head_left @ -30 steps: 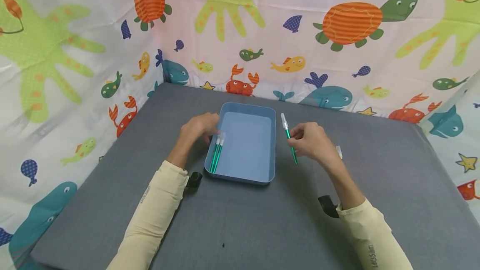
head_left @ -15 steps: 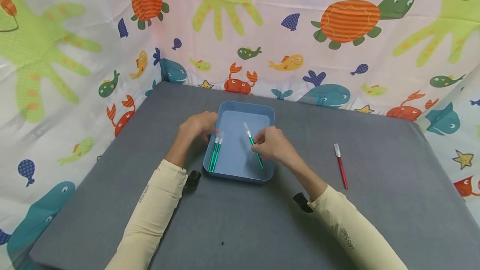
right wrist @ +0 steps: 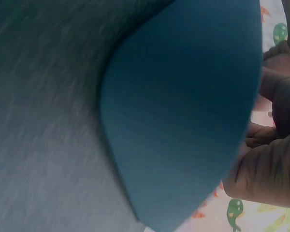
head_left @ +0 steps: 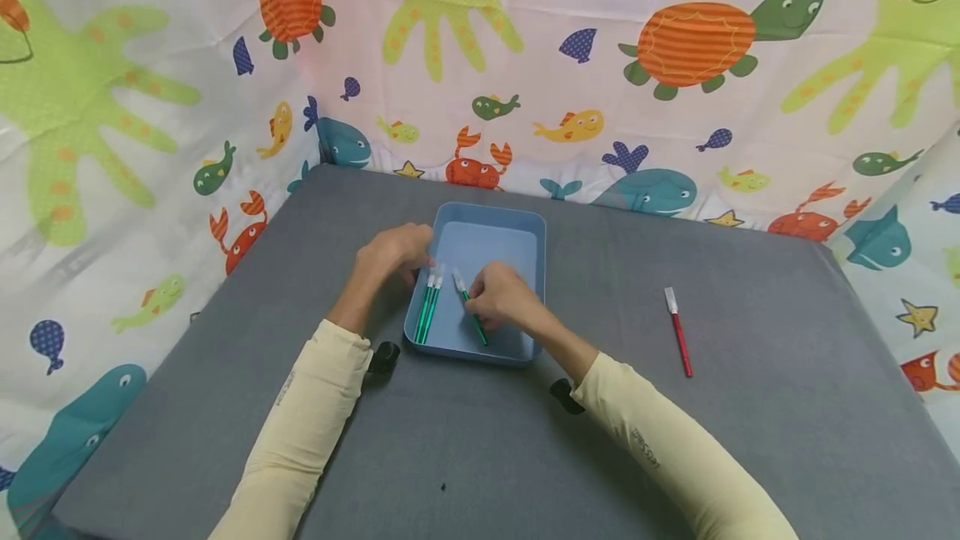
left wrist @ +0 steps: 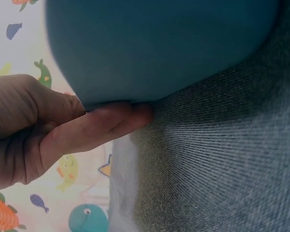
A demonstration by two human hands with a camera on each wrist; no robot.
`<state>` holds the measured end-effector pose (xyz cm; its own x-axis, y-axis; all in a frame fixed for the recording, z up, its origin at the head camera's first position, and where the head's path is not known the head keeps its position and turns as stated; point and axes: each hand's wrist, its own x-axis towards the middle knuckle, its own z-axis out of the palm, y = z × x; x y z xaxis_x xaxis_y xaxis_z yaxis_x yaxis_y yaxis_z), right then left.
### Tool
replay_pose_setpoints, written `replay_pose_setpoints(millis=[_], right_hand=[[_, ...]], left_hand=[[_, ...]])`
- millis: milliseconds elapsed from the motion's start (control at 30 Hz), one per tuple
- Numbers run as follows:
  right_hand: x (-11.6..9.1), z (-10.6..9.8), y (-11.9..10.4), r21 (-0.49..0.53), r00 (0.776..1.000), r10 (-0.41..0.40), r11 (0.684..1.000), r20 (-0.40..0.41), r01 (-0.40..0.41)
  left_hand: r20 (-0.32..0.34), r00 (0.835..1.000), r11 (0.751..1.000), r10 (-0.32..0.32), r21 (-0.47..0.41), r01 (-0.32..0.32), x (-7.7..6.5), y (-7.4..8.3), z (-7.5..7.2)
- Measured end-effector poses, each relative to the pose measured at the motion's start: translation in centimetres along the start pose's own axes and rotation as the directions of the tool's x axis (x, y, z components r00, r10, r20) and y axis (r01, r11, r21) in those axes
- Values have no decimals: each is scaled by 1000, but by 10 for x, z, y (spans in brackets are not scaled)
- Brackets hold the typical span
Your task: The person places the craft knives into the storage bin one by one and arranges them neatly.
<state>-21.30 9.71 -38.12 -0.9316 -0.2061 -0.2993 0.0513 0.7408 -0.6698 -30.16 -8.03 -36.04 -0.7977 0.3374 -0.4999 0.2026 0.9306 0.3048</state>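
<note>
A shallow blue tray (head_left: 521,252) lies on the table. My left hand (head_left: 397,250) holds it by the left side; in the left wrist view, the thumb is at the rim and fingers lie along the tray's outer wall (left wrist: 159,53). Two slim green pen-like tools (head_left: 428,315) with clear caps lie side by side along the tray's left. Over the tray's middle, my right hand (head_left: 501,298) pinches a third green pen-like tool (head_left: 481,332), its capped end pointing away. The right wrist view shows the right hand (right wrist: 270,164) partly hidden behind the tray wall (right wrist: 183,111).
A red pen-like tool (head_left: 682,344) with a whitish cap lies on the grey tabletop (head_left: 757,407), right of the tray. A curtain (head_left: 450,40) printed with sea animals stands behind the table and along its sides.
My right hand has carried the green pen-like tool leftward from beside the tray to over its middle, low near the other two. The red one has come into full view. The left hand keeps its hold.
</note>
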Motion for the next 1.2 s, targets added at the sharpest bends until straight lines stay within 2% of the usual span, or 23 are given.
replay_pose_setpoints(millis=[233,367,533,900,1200], right_hand=[[8,15,-8,24,1000,7,1000,-14,-7],[11,21,-8,95,1000,0,995,16,-2],[11,25,-8,170,995,-29,985,93,13],[4,22,-9,89,985,-58,995,163,44],[-4,11,-6,85,985,-80,994,156,67]], left_hand=[[9,1000,1000,-14,-12,14,0,2,-1],[9,1000,1000,1,-2,-1,2,1,0],[2,1000,1000,18,-20,-18,1,0,1],[-4,1000,1000,23,-8,-23,1,-2,0],[-9,1000,1000,23,8,-23,0,-4,0]])
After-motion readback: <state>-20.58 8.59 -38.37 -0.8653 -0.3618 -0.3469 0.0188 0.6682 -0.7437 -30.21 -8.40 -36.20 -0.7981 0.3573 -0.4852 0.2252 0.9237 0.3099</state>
